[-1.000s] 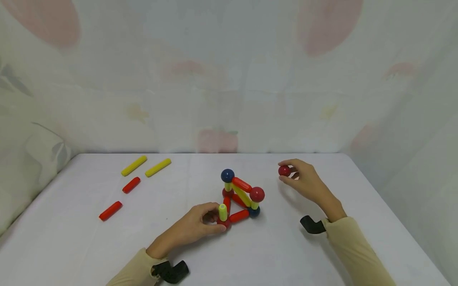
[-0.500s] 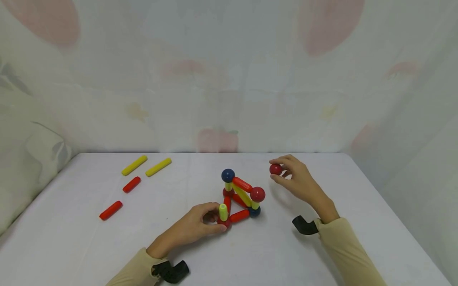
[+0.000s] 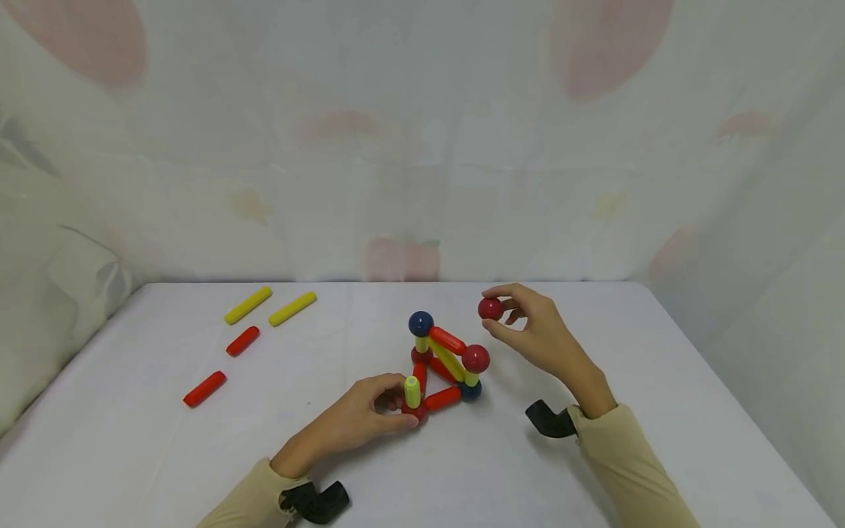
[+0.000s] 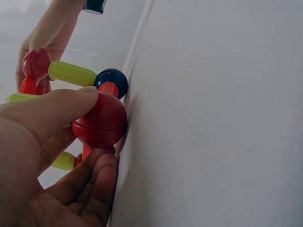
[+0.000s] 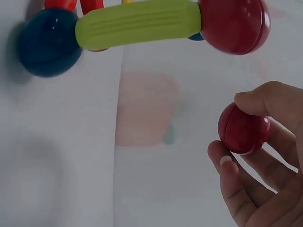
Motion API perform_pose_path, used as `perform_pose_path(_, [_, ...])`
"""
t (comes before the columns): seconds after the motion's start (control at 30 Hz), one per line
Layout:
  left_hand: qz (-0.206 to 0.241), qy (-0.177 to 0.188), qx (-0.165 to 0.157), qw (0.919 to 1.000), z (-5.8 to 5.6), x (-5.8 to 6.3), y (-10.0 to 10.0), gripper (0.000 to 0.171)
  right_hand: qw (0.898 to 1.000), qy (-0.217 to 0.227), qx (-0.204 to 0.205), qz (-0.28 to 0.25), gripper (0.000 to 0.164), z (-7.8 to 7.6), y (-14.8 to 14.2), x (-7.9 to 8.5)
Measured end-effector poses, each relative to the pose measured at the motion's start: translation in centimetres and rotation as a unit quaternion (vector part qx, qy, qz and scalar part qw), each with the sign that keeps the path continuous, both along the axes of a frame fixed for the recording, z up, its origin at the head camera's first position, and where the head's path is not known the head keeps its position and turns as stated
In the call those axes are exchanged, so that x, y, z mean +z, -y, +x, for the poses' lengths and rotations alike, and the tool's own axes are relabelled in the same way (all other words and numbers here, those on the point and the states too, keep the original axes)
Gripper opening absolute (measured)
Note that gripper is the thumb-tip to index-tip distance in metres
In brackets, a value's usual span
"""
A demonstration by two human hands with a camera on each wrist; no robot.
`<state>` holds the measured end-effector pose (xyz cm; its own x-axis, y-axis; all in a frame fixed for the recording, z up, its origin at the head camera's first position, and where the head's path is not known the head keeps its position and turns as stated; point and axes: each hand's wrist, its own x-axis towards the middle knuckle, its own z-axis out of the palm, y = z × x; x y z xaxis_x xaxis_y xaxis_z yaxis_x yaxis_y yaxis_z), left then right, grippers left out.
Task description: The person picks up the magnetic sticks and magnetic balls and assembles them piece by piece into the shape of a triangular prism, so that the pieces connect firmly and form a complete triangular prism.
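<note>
A small frame of balls and rods stands on the table. My left hand (image 3: 356, 414) pinches the red ball (image 4: 100, 120) at its near left corner, from which a yellow-green rod (image 3: 412, 393) sticks straight up. Two other uprights carry a blue ball (image 3: 420, 323) and a red ball (image 3: 475, 358), joined by a red rod (image 3: 447, 340). Lower down are a blue ball (image 3: 471, 390), more red rods and a slanting yellow rod (image 3: 446, 359). Raised behind and right of the frame, my right hand (image 3: 538, 334) holds a loose red ball (image 5: 244, 128) between thumb and fingers, apart from the frame.
On the left of the white table (image 3: 132, 455) lie two yellow rods (image 3: 248, 305) and two shorter red rods (image 3: 205, 389). A patterned cloth (image 3: 422, 161) hangs behind the table's back edge. Black wrist mounts (image 3: 315, 503) stick out by both sleeves.
My right hand has moved left with its red ball, closer to the frame and slightly farther back. My left hand and the frame have stayed put.
</note>
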<state>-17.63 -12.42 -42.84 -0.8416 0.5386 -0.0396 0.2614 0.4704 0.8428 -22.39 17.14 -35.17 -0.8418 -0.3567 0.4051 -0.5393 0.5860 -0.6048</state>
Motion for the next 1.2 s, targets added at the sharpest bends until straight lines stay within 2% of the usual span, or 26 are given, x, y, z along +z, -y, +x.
perform_pose_path(0.33, [-0.005, 0.018, 0.008, 0.9998, 0.1, 0.3, 0.0, 0.026, 0.999, -0.036, 0.013, -0.014, 0.040, 1.2, 1.1, 1.1])
perform_pose_path(0.53, [-0.002, 0.006, 0.000, 1.0000, 0.1, 0.5, 0.0, 0.027, 0.998, -0.057, 0.035, -0.014, 0.042, 2.0, 1.8, 1.7])
perform_pose_path(0.87, [-0.002, -0.007, 0.004, 1.0000, 0.0, 0.4, 0.1, 0.024, 0.991, -0.087, 0.099, -0.005, 0.040, 3.6, 3.6, 2.5])
perform_pose_path(1.2, [0.014, -0.026, -0.007, 0.9995, 0.1, 0.4, 0.2, 0.024, 0.981, -0.096, 0.166, -0.011, 0.038, 4.4, 5.3, 1.9])
